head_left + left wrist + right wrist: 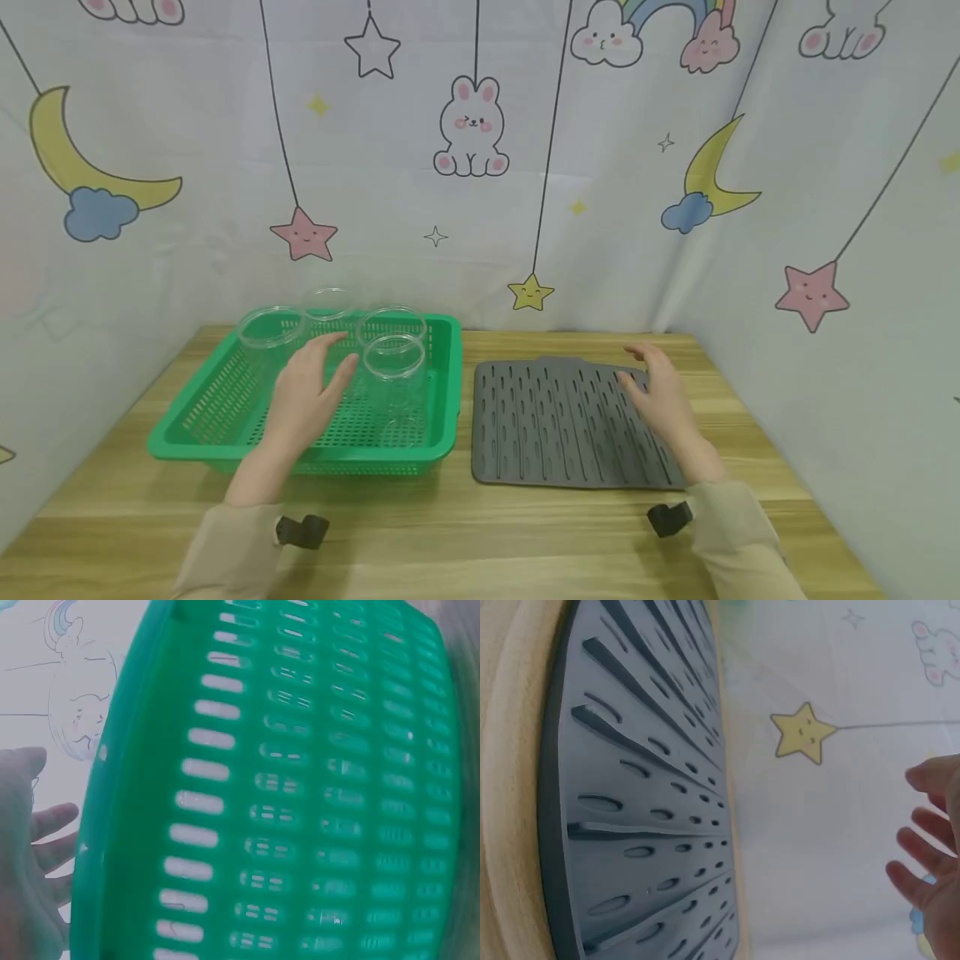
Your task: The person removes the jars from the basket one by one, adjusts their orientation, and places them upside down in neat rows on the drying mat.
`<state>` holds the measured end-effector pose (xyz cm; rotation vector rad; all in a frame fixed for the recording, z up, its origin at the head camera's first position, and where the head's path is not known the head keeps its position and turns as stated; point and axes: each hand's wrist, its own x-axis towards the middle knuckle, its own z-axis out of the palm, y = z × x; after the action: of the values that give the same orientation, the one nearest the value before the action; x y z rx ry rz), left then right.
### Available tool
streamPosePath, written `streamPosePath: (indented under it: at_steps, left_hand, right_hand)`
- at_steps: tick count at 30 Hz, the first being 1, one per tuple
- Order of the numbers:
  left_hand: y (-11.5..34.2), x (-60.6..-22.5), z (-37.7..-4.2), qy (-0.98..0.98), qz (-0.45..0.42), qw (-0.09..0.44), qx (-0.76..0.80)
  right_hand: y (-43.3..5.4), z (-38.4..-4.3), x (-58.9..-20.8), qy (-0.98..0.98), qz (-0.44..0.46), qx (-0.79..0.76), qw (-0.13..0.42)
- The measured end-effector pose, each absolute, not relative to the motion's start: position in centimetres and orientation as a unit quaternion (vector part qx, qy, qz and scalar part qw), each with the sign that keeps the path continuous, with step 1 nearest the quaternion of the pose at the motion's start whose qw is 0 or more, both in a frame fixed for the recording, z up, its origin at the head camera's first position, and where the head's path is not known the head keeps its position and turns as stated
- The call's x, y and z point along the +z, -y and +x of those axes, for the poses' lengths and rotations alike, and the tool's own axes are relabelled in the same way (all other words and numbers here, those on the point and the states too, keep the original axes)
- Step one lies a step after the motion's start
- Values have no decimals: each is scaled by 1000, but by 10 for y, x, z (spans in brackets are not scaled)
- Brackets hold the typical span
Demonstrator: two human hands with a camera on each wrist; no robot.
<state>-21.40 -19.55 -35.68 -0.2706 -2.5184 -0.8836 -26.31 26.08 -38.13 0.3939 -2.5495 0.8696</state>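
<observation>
Clear cups (397, 387) stand inside the green basket (225, 452) near my left grip (303, 396), which is spread and empty; my right grip (663, 396), loosely parted, also empty, hovers by the grey mat (555, 425). Such smooth walls, I judge, want a gentle, even pinch.

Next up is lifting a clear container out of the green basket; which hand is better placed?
Probably the left hand: it is empty, at the green basket, close to the clear containers. The right hand, also empty, is away by the grey mat.
</observation>
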Motion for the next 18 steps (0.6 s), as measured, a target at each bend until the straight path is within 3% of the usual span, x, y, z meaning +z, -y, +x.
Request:
streamPosePath:
  at_steps: [8,18]
  left_hand:
    - [186,-353,-219,882,-96,221,-406]
    - [182,-349,-220,855,-99,153,-485]
  right_hand:
    - [-280,-267,-388,874,95,436,192]
    - [-310,-275,-405,827,40,538,158]
